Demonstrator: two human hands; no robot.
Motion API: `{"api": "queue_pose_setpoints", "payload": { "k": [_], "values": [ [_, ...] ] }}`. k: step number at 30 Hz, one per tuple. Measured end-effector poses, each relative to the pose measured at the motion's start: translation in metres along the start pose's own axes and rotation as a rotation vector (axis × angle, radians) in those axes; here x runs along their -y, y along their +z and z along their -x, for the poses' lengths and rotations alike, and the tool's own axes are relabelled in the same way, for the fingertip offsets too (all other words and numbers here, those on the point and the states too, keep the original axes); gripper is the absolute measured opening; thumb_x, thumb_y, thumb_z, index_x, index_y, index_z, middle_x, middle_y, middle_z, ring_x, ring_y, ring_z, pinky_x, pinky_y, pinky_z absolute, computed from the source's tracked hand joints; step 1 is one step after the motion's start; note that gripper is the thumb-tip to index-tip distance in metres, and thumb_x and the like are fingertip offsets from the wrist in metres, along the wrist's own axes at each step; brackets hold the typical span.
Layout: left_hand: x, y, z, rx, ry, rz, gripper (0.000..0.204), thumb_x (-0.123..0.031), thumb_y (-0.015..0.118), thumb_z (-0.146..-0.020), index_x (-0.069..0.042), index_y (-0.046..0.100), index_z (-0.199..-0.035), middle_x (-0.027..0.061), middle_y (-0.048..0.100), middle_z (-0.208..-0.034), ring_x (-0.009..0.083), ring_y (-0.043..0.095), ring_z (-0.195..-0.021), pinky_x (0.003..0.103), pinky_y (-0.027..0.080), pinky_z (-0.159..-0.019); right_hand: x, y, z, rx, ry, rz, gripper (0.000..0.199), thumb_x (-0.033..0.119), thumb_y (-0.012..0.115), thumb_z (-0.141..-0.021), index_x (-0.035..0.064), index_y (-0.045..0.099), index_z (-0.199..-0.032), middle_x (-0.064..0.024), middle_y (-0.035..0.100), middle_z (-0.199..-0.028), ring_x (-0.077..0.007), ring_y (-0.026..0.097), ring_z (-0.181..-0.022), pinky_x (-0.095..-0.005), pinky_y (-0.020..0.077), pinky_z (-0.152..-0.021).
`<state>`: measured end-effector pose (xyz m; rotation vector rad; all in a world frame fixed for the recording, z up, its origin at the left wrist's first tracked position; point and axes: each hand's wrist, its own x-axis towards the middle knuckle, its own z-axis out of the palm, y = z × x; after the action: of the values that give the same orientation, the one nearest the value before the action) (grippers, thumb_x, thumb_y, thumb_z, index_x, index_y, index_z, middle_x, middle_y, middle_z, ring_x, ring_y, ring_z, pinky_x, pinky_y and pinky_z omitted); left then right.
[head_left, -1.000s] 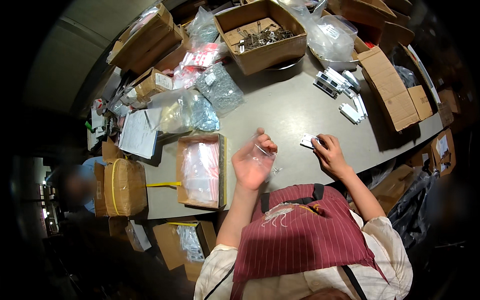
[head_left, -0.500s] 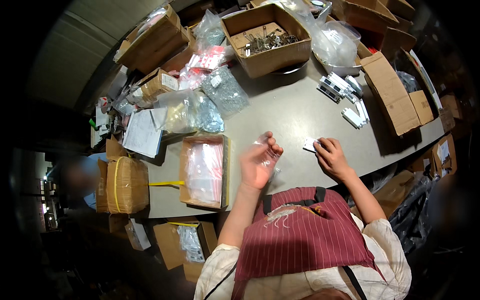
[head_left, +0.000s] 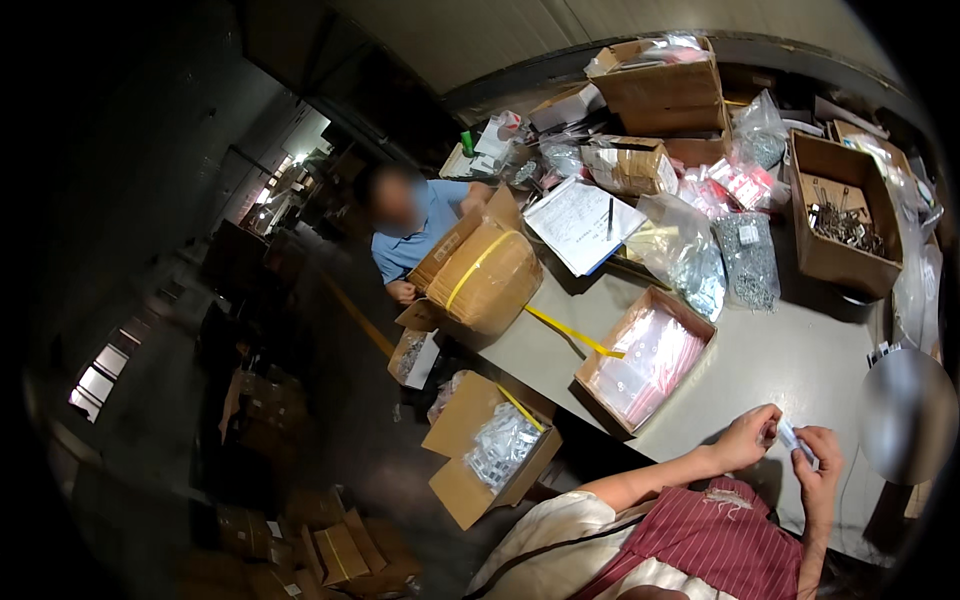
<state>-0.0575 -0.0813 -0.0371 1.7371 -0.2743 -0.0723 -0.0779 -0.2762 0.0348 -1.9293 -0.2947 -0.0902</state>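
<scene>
Held L forearm (head_left: 660, 472) nearly level over worktop's (head_left: 760, 360) near edge, pointing to R, w/ wrist slightly bent. Curled L hand (head_left: 748, 440) inward, w/ fingers bunched twd thumb, at or just beside upper end of a slim pale piece (head_left: 790, 433); couldn't tell whether pinching it or not, too small to see. Angled R forearm (head_left: 815, 550) steeply up, w/ R hand (head_left: 820, 455) turned in to face L & pinching slim pale piece btwn thumb & bent fingers. Had piece tilted btwn both hands, just inside worktop's near edge, beyond maroon striped apron (head_left: 700, 530). Had open box (head_left: 603, 408) of clear bags (head_left: 655, 362) at near edge, L of L hand, & taped carton (head_left: 490, 280) farther along, twd worktop's L end.
</scene>
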Motion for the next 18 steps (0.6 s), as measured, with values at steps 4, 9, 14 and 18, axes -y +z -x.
{"api": "queue_pose_setpoints", "payload": {
  "k": [4,9,14,18],
  "values": [
    [0.001,0.001,0.002,-0.016,0.123,-0.164,0.040,0.009,0.060,-0.069,-0.003,0.056,-0.108,0.0161,0.061,-0.098,0.0379,0.060,-0.094,0.044,0.047,-0.080,0.025,0.005,-0.013,0.131,-0.012,0.164,0.032,0.007,0.070,-0.065,0.0003,0.075,-0.096,-0.0129,0.065,-0.088,-0.0286,0.057,-0.083,-0.0382,0.0476,-0.075],
    [0.012,-0.003,0.007,-0.018,0.251,-0.356,0.041,0.009,0.057,-0.068,-0.002,0.056,-0.107,0.0178,0.062,-0.101,0.0415,0.059,-0.098,0.046,0.047,-0.083,0.022,0.001,-0.023,0.247,-0.018,0.327,0.031,0.012,0.068,-0.063,0.0013,0.076,-0.091,-0.0136,0.065,-0.083,-0.0297,0.057,-0.083,-0.0394,0.0487,-0.075],
    [0.016,-0.006,0.003,0.022,0.151,-0.259,0.039,0.009,0.057,-0.068,-0.002,0.056,-0.107,0.0183,0.061,-0.105,0.0406,0.058,-0.102,0.047,0.046,-0.089,0.023,-0.004,-0.026,0.285,-0.047,0.420,0.031,0.013,0.069,-0.062,0.0021,0.077,-0.090,-0.0141,0.066,-0.084,-0.0304,0.057,-0.083,-0.0404,0.0497,-0.076],
    [0.007,-0.004,0.008,0.083,0.171,-0.303,0.039,0.007,0.058,-0.068,-0.002,0.056,-0.105,0.0178,0.061,-0.104,0.0402,0.057,-0.103,0.047,0.045,-0.090,0.021,-0.001,-0.022,0.331,-0.089,0.419,0.032,0.014,0.071,-0.062,0.0023,0.077,-0.090,-0.0147,0.066,-0.083,-0.0312,0.058,-0.085,-0.0410,0.0508,-0.077]
  ]
}}
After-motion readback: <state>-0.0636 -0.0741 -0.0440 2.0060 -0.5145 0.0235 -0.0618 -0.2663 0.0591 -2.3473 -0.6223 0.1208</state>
